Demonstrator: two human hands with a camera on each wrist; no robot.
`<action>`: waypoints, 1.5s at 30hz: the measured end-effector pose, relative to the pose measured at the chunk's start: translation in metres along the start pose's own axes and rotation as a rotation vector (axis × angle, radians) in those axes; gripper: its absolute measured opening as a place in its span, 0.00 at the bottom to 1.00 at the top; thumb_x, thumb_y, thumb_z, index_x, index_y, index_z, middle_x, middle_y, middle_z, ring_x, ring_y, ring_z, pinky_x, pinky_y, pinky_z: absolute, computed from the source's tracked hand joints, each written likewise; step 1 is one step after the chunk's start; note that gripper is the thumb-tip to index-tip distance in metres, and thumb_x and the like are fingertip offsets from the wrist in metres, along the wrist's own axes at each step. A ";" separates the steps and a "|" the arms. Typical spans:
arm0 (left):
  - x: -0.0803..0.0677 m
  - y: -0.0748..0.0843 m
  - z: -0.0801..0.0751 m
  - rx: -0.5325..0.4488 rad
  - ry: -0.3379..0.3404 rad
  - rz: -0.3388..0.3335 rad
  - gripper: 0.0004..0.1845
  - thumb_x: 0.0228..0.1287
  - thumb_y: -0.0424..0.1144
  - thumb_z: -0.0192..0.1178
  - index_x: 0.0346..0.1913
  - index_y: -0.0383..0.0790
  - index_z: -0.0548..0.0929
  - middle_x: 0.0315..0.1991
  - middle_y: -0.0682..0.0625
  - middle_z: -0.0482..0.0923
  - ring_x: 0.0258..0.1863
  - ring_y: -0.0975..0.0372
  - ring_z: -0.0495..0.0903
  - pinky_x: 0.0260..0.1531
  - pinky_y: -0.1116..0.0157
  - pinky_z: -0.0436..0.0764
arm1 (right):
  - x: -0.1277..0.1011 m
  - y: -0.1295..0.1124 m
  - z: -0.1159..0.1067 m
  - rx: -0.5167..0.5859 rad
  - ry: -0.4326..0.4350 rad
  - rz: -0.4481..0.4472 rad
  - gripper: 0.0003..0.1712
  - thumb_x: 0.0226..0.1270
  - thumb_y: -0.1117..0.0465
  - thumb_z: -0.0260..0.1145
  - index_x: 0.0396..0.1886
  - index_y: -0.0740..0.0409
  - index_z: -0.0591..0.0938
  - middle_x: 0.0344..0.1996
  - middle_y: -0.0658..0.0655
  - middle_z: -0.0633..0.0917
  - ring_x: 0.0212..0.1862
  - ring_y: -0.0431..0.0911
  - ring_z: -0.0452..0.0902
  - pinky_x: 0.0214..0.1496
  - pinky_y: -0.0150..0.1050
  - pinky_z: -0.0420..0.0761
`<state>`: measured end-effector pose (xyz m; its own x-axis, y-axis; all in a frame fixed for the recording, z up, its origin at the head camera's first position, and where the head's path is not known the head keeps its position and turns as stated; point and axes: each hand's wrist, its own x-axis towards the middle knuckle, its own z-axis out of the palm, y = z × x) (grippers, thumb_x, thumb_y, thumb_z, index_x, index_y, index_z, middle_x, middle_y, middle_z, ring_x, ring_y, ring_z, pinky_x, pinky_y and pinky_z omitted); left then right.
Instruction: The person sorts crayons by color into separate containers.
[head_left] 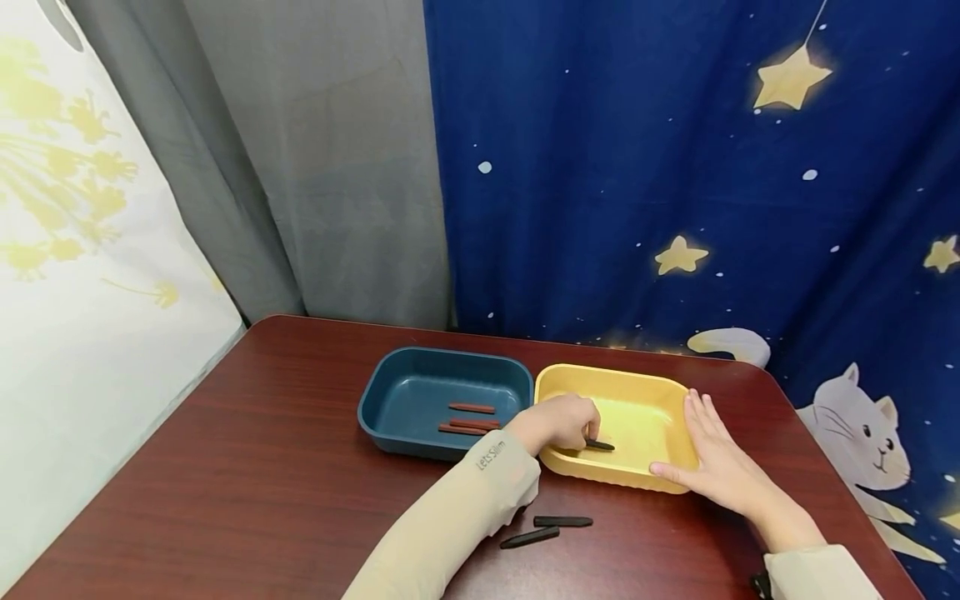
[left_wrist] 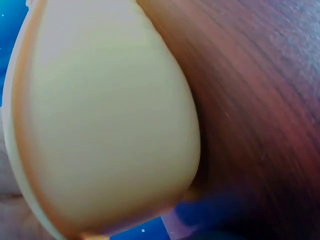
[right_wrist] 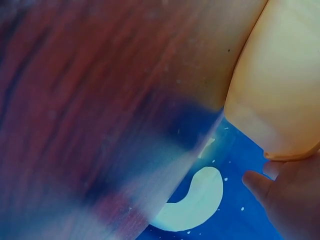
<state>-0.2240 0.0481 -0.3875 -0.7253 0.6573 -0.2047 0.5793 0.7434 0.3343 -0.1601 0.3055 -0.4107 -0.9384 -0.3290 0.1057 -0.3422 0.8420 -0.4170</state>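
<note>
My left hand (head_left: 577, 427) reaches into the yellow tray (head_left: 660, 392) and pinches one end of a black stick (head_left: 602, 446) that lies on the tray floor near the front wall. My right hand (head_left: 712, 450) lies flat with straight fingers against the tray's right front corner. The left wrist view is filled by the yellow tray's outer wall (left_wrist: 105, 115), seen close up. In the right wrist view, my fingertips (right_wrist: 270, 187) touch the tray's corner (right_wrist: 280, 90).
A dark blue tray (head_left: 390, 392) holding three reddish-brown sticks (head_left: 471, 419) stands against the yellow tray's left side. Two more black sticks (head_left: 562, 522) (head_left: 529, 537) lie on the red-brown table (head_left: 247, 475) near my left sleeve. Curtains hang close behind the table.
</note>
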 end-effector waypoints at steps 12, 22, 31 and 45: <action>0.004 -0.002 0.010 0.019 0.007 -0.019 0.11 0.61 0.28 0.64 0.41 0.48 0.87 0.41 0.56 0.84 0.36 0.66 0.75 0.35 0.73 0.74 | 0.000 0.000 0.004 0.014 0.002 -0.002 0.68 0.59 0.37 0.69 0.77 0.75 0.42 0.78 0.73 0.40 0.80 0.63 0.27 0.80 0.42 0.26; 0.001 0.000 0.005 0.090 0.056 0.100 0.11 0.66 0.34 0.62 0.49 0.46 0.87 0.37 0.55 0.82 0.35 0.66 0.76 0.38 0.74 0.75 | -0.001 0.004 0.005 -0.001 0.008 -0.010 0.68 0.60 0.37 0.69 0.77 0.75 0.41 0.78 0.74 0.40 0.80 0.63 0.25 0.77 0.33 0.22; -0.031 0.012 -0.011 0.171 0.155 0.230 0.12 0.66 0.36 0.61 0.50 0.46 0.87 0.44 0.53 0.84 0.41 0.65 0.80 0.44 0.74 0.77 | -0.001 0.003 0.003 0.005 -0.001 0.005 0.68 0.60 0.37 0.69 0.77 0.76 0.41 0.78 0.74 0.40 0.80 0.64 0.26 0.80 0.43 0.26; -0.087 0.028 -0.008 0.208 0.192 0.307 0.08 0.66 0.37 0.64 0.46 0.45 0.88 0.41 0.56 0.85 0.36 0.71 0.78 0.39 0.78 0.77 | 0.002 0.002 -0.001 0.002 -0.008 0.004 0.68 0.60 0.36 0.69 0.77 0.75 0.41 0.78 0.74 0.39 0.80 0.64 0.25 0.80 0.49 0.28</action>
<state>-0.1481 0.0108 -0.3530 -0.5519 0.8320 0.0571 0.8280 0.5385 0.1562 -0.1624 0.3073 -0.4110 -0.9392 -0.3293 0.0971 -0.3387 0.8423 -0.4194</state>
